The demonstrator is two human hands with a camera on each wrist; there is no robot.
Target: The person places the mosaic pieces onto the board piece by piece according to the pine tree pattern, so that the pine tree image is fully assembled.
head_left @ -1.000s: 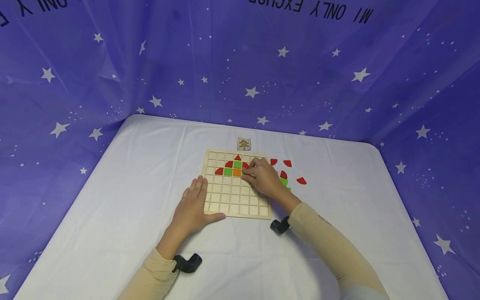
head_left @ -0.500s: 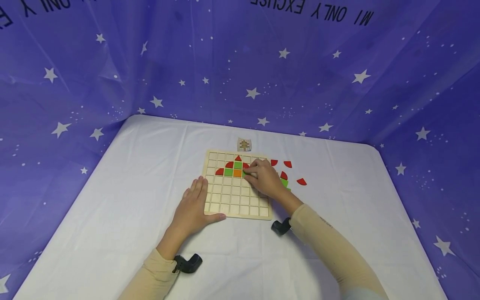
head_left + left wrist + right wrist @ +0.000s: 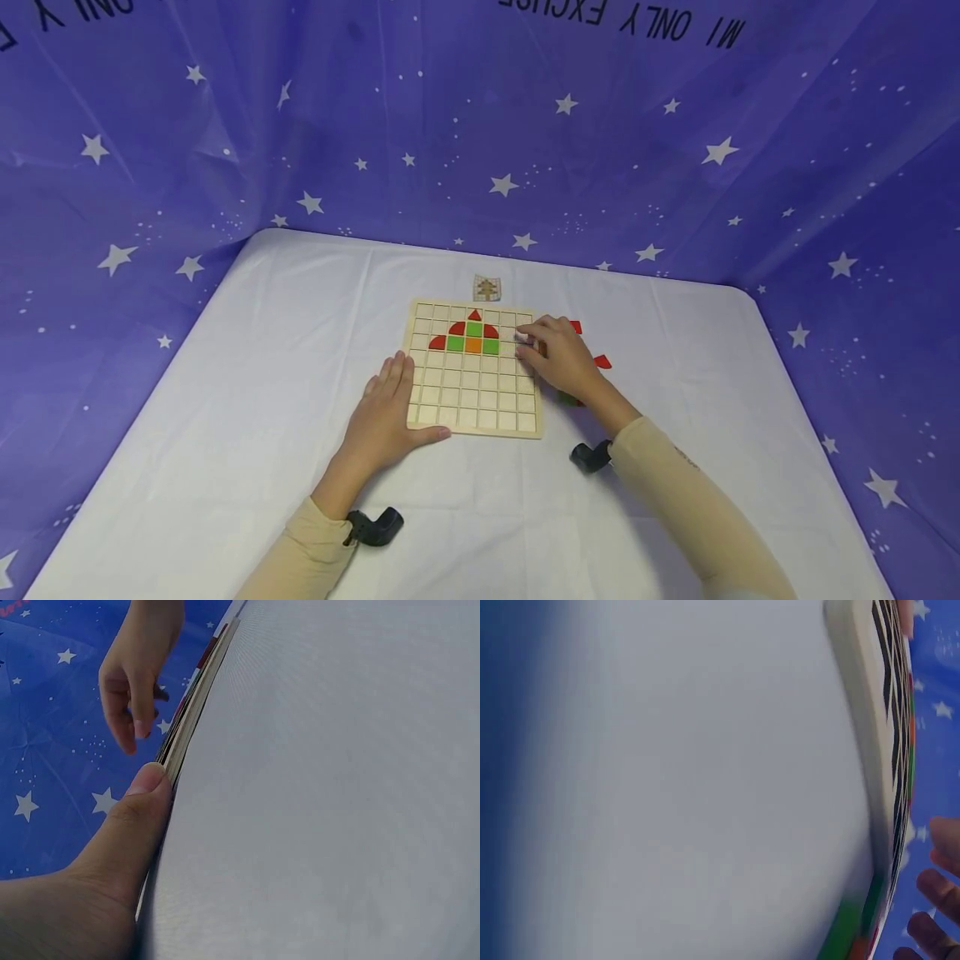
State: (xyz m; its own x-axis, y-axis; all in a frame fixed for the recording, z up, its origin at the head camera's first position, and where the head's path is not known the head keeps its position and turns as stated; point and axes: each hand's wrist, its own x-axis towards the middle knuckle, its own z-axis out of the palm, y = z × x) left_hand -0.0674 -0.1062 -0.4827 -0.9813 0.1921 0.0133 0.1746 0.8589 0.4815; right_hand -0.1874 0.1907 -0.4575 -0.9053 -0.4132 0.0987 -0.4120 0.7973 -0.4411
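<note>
A big blue-purple cloth with white stars (image 3: 420, 125) hangs around a wide worktop covered in white cloth (image 3: 300, 350). On it, well in from the worktop's left and right edges, lies a flat, pale wooden board with little boxes (image 3: 471, 400). The left hand (image 3: 378, 412) rests with straight fingers along the board's left edge, thumb by its near left corner; it isn't gripping. The right hand (image 3: 566, 358) is at the board's right edge, thumb and pointing finger apart; I see nothing between them, so it looks let go. A small pale card with a brown tree (image 3: 487, 288) lies just past the board's far edge. In the boxes, toward that edge, sit green square tiles (image 3: 455, 343), an orange square tile (image 3: 473, 345), red rounded wedge tiles (image 3: 438, 342) and, farthest up, a red triangle tile (image 3: 475, 316). Past the board's right edge are loose red bits (image 3: 603, 362) and something green, partly hidden. The right hand or sleeve could knock those about while reaching over them. If the left hand pushes too hard, the board could slide. A wedge might also go in turned the wrong way.
</note>
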